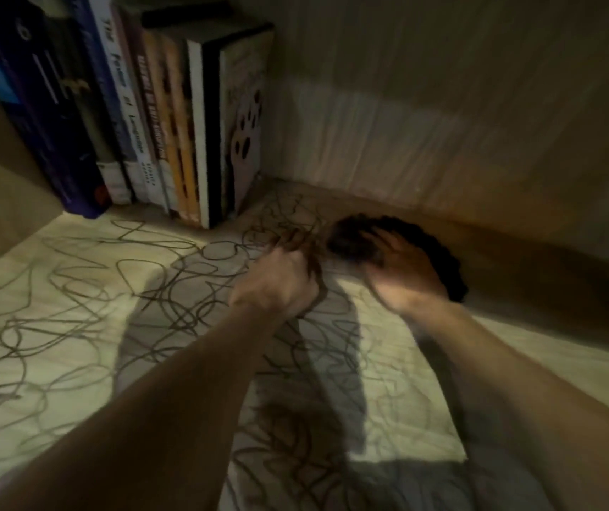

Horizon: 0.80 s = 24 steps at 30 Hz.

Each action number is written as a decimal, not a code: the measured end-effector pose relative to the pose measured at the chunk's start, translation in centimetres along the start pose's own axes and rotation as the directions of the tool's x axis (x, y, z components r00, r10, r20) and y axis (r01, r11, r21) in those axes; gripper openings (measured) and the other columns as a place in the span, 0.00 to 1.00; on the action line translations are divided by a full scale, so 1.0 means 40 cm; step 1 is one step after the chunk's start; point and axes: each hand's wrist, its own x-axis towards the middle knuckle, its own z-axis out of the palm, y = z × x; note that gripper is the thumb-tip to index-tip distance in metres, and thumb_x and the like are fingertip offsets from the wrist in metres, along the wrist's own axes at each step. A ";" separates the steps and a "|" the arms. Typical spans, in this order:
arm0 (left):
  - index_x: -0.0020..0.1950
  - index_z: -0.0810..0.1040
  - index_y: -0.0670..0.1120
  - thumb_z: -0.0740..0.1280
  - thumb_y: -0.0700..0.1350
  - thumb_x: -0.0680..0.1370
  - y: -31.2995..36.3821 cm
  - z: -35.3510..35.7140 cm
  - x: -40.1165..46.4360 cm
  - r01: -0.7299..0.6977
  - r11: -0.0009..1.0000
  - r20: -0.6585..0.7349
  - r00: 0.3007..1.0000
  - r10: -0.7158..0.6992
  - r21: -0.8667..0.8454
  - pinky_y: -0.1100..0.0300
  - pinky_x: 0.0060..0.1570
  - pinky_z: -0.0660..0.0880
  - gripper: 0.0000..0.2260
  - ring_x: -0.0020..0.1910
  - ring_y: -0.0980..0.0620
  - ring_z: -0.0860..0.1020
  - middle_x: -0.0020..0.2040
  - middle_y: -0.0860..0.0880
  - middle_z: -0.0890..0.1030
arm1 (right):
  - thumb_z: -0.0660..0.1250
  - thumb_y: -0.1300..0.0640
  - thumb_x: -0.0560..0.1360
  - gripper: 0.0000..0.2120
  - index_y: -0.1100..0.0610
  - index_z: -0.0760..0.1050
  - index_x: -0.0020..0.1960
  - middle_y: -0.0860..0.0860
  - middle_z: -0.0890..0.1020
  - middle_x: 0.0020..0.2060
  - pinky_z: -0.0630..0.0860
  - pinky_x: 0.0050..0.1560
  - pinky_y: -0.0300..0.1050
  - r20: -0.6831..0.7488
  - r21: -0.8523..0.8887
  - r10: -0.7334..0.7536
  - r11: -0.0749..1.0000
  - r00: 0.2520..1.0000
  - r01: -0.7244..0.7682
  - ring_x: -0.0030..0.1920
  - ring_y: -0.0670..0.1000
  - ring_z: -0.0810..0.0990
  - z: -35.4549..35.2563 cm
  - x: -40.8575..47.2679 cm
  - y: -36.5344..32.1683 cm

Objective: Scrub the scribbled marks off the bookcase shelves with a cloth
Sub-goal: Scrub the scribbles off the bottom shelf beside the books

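Scribbled marks [74,326] cover the near and left shelf board [406,363]. Mid-shelf, the left hand [277,285] rests with fingers curled, seemingly bracing; whether it grips anything I cannot tell. Just right, the right hand [402,274] presses a dark cloth [443,260], fingers spread for scrubbing. Far left, books [170,123] stand upright
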 end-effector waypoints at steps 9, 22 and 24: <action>0.73 0.65 0.54 0.52 0.54 0.80 -0.129 -0.042 -0.023 -0.209 0.976 0.018 0.978 0.209 0.066 0.52 0.63 0.71 0.21 0.68 0.49 0.69 0.72 0.51 0.68 | 0.54 0.44 0.77 0.25 0.50 0.66 0.73 0.50 0.66 0.73 0.58 0.73 0.49 0.036 0.067 0.004 0.998 0.999 -0.007 0.73 0.54 0.62 0.001 0.048 -0.062; 0.60 0.73 0.48 0.56 0.49 0.79 -0.094 -0.068 -0.057 -0.002 0.990 -0.146 0.989 0.023 0.142 0.57 0.44 0.68 0.13 0.53 0.46 0.77 0.56 0.47 0.77 | 0.55 0.49 0.78 0.23 0.48 0.66 0.73 0.49 0.64 0.74 0.59 0.73 0.51 0.062 0.098 0.031 0.995 0.998 -0.037 0.73 0.55 0.62 0.023 0.177 -0.181; 0.59 0.74 0.48 0.57 0.49 0.79 -0.088 -0.072 -0.067 0.023 0.979 -0.192 0.981 0.016 0.202 0.57 0.44 0.70 0.13 0.52 0.47 0.77 0.56 0.47 0.78 | 0.55 0.49 0.79 0.23 0.48 0.63 0.74 0.47 0.62 0.75 0.55 0.74 0.49 0.078 0.087 -0.059 0.995 0.995 0.052 0.75 0.52 0.58 0.053 0.146 -0.199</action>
